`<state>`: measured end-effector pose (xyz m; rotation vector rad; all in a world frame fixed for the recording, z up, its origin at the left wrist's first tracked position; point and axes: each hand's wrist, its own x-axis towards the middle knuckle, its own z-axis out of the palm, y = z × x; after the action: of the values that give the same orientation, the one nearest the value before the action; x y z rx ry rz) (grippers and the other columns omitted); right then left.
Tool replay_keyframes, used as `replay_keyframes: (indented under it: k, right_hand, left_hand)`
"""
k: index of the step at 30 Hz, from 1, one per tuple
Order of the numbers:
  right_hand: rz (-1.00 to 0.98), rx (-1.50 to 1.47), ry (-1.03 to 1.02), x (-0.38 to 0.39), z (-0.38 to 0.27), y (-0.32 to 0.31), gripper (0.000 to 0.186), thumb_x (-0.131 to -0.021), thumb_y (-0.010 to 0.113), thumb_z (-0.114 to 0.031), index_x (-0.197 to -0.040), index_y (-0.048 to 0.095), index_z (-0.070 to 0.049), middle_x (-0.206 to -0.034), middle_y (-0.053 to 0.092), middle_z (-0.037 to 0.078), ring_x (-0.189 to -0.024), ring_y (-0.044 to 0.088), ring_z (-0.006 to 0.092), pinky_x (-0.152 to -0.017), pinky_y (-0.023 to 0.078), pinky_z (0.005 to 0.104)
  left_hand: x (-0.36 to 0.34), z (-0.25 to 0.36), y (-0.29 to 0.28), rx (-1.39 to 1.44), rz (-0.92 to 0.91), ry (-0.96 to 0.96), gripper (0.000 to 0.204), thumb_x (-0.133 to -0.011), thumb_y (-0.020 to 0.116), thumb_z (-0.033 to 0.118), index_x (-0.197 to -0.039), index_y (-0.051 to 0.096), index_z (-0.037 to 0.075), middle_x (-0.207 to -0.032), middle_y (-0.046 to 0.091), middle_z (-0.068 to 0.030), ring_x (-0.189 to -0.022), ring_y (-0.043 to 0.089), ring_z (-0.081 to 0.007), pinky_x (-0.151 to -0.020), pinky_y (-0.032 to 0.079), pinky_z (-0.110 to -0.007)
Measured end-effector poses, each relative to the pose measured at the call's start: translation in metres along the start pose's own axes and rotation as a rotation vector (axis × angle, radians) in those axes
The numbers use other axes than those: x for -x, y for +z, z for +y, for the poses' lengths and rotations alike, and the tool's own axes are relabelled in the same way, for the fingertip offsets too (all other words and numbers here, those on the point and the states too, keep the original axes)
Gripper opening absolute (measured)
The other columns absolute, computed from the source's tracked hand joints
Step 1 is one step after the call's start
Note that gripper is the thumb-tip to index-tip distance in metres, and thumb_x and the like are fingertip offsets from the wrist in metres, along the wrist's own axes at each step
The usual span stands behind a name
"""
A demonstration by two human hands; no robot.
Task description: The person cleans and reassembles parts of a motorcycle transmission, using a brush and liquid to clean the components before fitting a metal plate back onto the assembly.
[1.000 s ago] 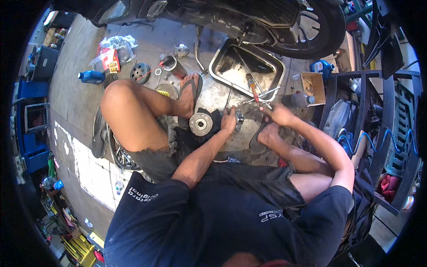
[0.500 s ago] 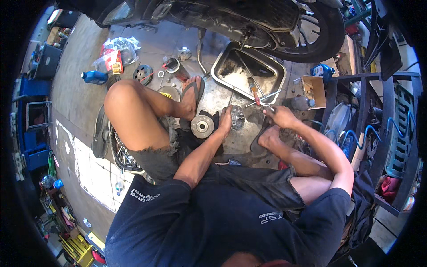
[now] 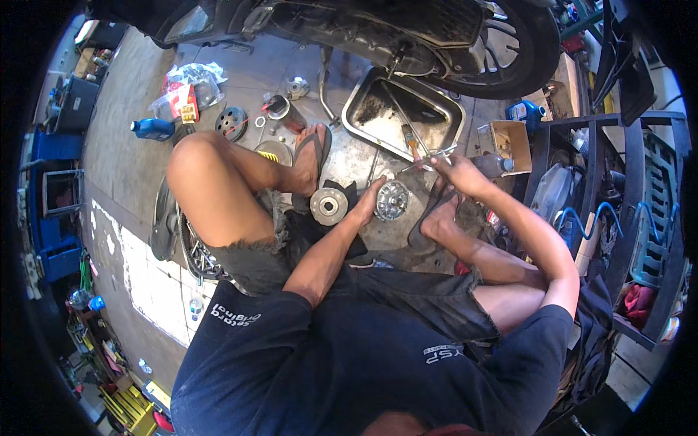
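Observation:
My left hand (image 3: 369, 201) grips a round, ribbed metal pulley part (image 3: 392, 200) by its left edge, its finned face tipped up toward me. Just beyond and to the right, my right hand (image 3: 462, 174) is closed around a silver metal wrench (image 3: 436, 155) with thin crossing bars. The fingertips on it are partly hidden. Left of my left hand, a flat metal disc with a central hole (image 3: 329, 206) rests on a dark cloth (image 3: 347, 190) near my foot.
A metal drain pan (image 3: 354, 125) holding tools, one with an orange handle (image 3: 411, 142), sits ahead under the motorbike (image 3: 436, 43). A can (image 3: 287, 112), a drum-like part (image 3: 233, 123) and blue bottles (image 3: 154, 129) stand left. A cardboard box (image 3: 507, 142) and metal rack (image 3: 614, 123) flank the right.
The pulley part has turned in my left hand from edge-on to show its finned face. My right hand has shifted slightly away from me with the wrench.

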<state>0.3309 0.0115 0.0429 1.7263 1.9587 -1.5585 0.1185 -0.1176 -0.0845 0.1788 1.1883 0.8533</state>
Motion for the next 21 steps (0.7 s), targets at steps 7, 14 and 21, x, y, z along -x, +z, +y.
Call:
replay_keyframes:
  k: [7, 14, 21]
  right_hand:
    - [-0.098, 0.001, 0.07, -0.011, 0.008, -0.02, 0.06, -0.1, 0.053, -0.056, -0.126, 0.066, -0.004, -0.096, 0.073, 0.019, -0.088, 0.07, 0.0282, -0.082, 0.053, 0.0426]
    - [-0.057, 0.073, -0.127, 0.003, -0.008, -0.01, 0.053, -0.1, 0.058, -0.051, -0.115, 0.069, -0.001, -0.08, 0.072, 0.01, -0.073, 0.069, 0.0199, -0.068, 0.053, 0.0364]
    - [-0.153, 0.197, -0.147, 0.002, -0.011, 0.005, 0.057, -0.098, 0.057, -0.051, -0.121, 0.067, 0.0, -0.084, 0.074, 0.019, -0.091, 0.071, 0.0394, -0.086, 0.054, 0.0461]
  left_hand:
    - [-0.002, -0.001, -0.001, 0.085, -0.13, -0.047, 0.057, -0.105, 0.043, 0.05, -0.132, 0.06, 0.004, -0.121, 0.07, -0.012, -0.109, 0.069, -0.0221, -0.1, 0.053, -0.04]
    - [-0.031, -0.024, -0.015, 0.128, -0.132, -0.047, 0.066, -0.103, 0.042, 0.057, -0.138, 0.055, 0.003, -0.126, 0.068, -0.0136, -0.113, 0.067, -0.0235, -0.104, 0.05, -0.041]
    - [-0.066, -0.059, -0.041, 0.26, 0.037, 0.0, 0.072, -0.103, 0.042, 0.057, -0.148, 0.044, 0.001, -0.132, 0.063, -0.0144, -0.119, 0.063, -0.0234, -0.105, 0.048, -0.042]
